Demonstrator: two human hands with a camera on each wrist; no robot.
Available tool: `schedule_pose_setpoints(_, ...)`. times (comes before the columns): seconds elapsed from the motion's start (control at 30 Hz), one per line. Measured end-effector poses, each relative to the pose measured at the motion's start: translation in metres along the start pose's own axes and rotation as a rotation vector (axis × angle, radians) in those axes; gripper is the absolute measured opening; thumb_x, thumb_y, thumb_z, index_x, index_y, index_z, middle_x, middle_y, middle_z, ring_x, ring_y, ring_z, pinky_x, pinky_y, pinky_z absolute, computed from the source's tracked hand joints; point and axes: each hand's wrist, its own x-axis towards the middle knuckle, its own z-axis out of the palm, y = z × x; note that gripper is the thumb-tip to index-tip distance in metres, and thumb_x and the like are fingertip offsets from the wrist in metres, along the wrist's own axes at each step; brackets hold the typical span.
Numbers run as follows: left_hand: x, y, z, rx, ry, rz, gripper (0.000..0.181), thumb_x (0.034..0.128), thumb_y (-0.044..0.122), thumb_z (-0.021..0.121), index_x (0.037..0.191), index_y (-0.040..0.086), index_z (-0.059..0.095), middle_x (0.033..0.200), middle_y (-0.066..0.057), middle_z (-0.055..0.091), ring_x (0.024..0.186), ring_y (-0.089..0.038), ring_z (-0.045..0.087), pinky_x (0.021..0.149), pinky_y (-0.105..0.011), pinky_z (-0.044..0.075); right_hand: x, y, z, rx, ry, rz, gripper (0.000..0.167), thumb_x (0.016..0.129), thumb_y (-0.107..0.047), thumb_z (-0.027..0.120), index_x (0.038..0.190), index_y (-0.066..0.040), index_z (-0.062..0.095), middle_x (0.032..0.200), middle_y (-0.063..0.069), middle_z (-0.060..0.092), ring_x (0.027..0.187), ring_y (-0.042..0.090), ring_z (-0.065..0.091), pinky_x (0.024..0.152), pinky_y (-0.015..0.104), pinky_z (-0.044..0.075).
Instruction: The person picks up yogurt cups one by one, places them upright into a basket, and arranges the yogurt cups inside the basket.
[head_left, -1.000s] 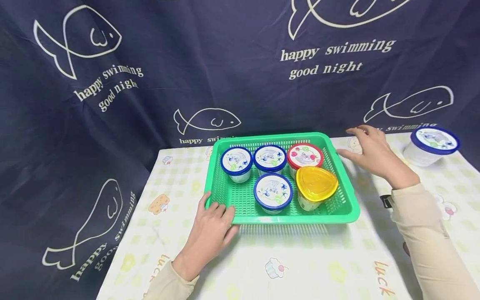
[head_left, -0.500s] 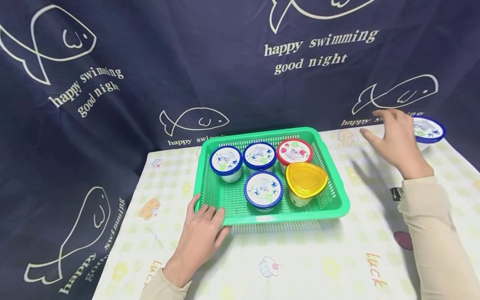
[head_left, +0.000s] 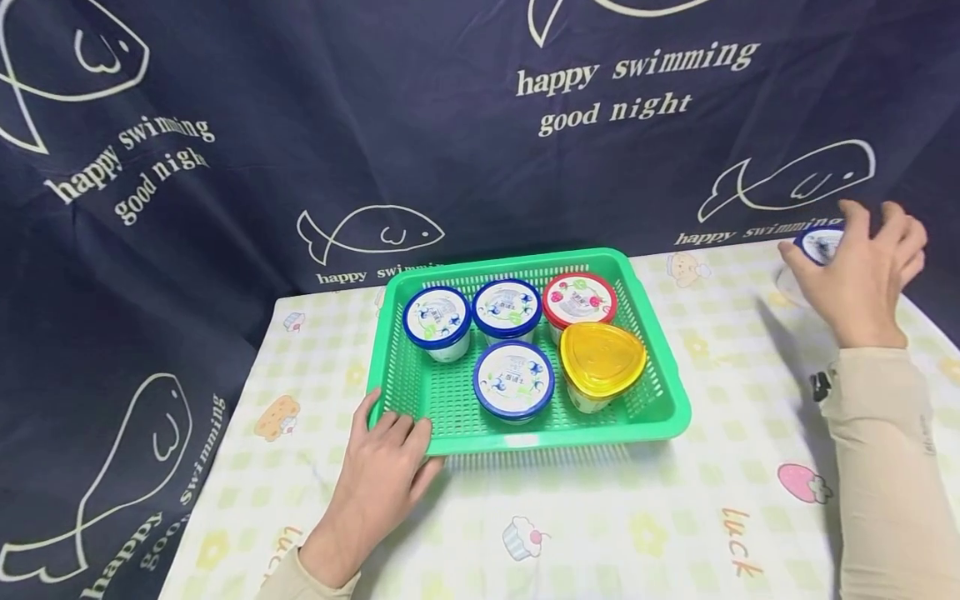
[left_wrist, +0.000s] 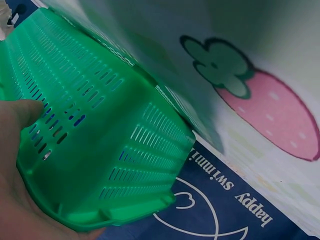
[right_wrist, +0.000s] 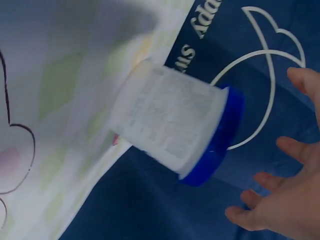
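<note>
At the front left corner of a green plastic basket (head_left: 555, 440), my left hand (head_left: 382, 458) grips the rim, fingers over the edge and thumb against the outer wall in the left wrist view. My right hand (head_left: 862, 275) is above a white tub with a blue lid (head_left: 817, 243) at the table's far right, partly covering it. In the right wrist view its fingers are spread and apart from that tub (right_wrist: 170, 115). Inside the basket stand several tubs: blue-lidded ones (head_left: 513, 379), one with a red lid (head_left: 579, 298) and one with a yellow rounded-triangle lid (head_left: 602, 360).
A pale checked tablecloth (head_left: 570, 517) with printed cupcakes and fruit covers the table. Behind it hangs a dark blue curtain (head_left: 360, 108) with white fish outlines and lettering, close to the table's back edge.
My right hand has moved right, from beside the basket to over the lone blue-lidded tub. My left hand stays on the basket rim. The whole head view has shifted slightly.
</note>
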Motion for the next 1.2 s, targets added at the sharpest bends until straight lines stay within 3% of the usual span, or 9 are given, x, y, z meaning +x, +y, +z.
schedule_pose_setpoints(0.2,0.000,-0.001,-0.001,0.000,-0.014,-0.008,0.018,0.0857,0.026,0.060,0.084,0.009,0.056,0.071,-0.004,0.058,0.069,-0.025,0.058,0.111,-0.063,0.028,0.006,0.014,0.009,-0.021,-0.011,0.075,0.084,0.087,-0.043,0.067,0.155,-0.013,0.029,0.162,0.017,0.005,0.146,0.037,-0.004,0.114,0.059,-0.004)
schedule_pose_setpoints(0.4,0.000,-0.001,-0.002,0.002,0.000,-0.017,0.017,0.0866,0.026,0.058,0.082,0.010,0.054,0.070,-0.004,0.057,0.068,-0.026,0.057,0.111,-0.063,0.027,0.011,0.022,0.018,-0.009,-0.052,0.075,0.088,0.089,-0.049,0.062,0.160,-0.023,0.016,0.164,0.011,-0.016,0.147,0.040,-0.020,0.113,0.062,-0.014)
schedule_pose_setpoints(0.57,0.001,-0.002,-0.001,0.004,0.005,-0.005,0.017,0.0862,0.026,0.056,0.083,0.009,0.054,0.068,-0.004,0.055,0.068,-0.026,0.056,0.111,-0.063,0.028,0.014,0.032,0.020,-0.038,-0.119,0.107,0.089,0.091,-0.052,0.058,0.160,-0.022,0.011,0.163,0.016,-0.019,0.145,0.046,-0.022,0.112,0.067,-0.014)
schedule_pose_setpoints(0.7,-0.001,-0.001,0.000,0.008,-0.006,0.001,0.018,0.0850,0.026,0.057,0.086,0.008,0.057,0.069,-0.004,0.055,0.068,-0.026,0.056,0.111,-0.063,0.028,0.012,0.037,0.021,-0.061,-0.189,0.121,0.083,0.094,-0.050,0.053,0.159,-0.016,0.015,0.162,0.026,-0.014,0.143,0.056,-0.014,0.109,0.074,-0.006)
schedule_pose_setpoints(0.87,-0.001,0.000,-0.001,0.019,-0.016,0.000,0.020,0.0840,0.027,0.059,0.089,0.008,0.059,0.070,-0.004,0.056,0.069,-0.025,0.056,0.111,-0.062,0.027,0.008,0.037,0.018,-0.075,-0.232,0.111,0.074,0.095,-0.046,0.051,0.152,-0.003,0.031,0.154,0.040,0.007,0.134,0.064,0.005,0.101,0.077,0.013)
schedule_pose_setpoints(1.2,-0.001,0.000,-0.002,0.022,-0.004,0.003,0.020,0.0849,0.027,0.058,0.090,0.008,0.059,0.070,-0.004,0.056,0.070,-0.026,0.057,0.111,-0.062,0.028,0.006,0.019,0.005,-0.012,-0.210,0.093,0.075,0.092,-0.041,0.060,0.147,0.004,0.038,0.144,0.044,0.026,0.128,0.064,0.017,0.097,0.073,0.018)
